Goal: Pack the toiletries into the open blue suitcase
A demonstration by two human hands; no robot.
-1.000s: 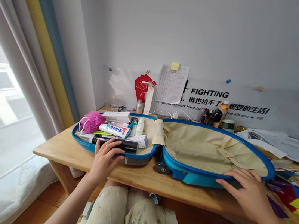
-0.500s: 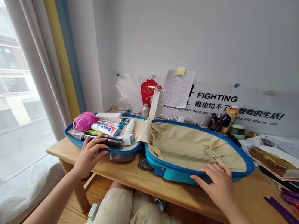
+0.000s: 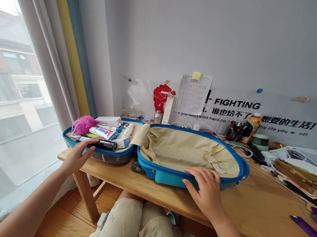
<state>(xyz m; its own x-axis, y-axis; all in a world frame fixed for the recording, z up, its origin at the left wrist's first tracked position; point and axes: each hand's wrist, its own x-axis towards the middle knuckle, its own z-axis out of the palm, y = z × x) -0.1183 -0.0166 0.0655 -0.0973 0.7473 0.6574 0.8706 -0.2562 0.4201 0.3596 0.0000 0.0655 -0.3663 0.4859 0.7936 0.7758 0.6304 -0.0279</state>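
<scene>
An open blue suitcase (image 3: 164, 177) lies spread on the desk, its two beige-lined halves side by side. My left hand (image 3: 78, 157) has its fingers over the front rim of the left half, beside a black cylindrical item (image 3: 107, 145). That half also holds a pink bath puff (image 3: 84, 125), a toothpaste tube (image 3: 102, 131), a white box (image 3: 108, 120), a small white bottle (image 3: 128, 130) and a blue-and-white box (image 3: 123, 142). At the right half's front rim, my right hand (image 3: 206, 188) hooks its fingers over the edge, thumb outside. Only straps show inside this half.
The wooden desk (image 3: 257, 214) extends right to papers and a brown pouch (image 3: 297, 174). Behind the suitcase stand an orange-labelled bottle (image 3: 251, 128), a green jar (image 3: 260, 141) and a white stand (image 3: 168, 110). A curtain and window are on the left.
The suitcase has slid left along the desk, its contents with it. Both my hands have moved left along with its front rim.
</scene>
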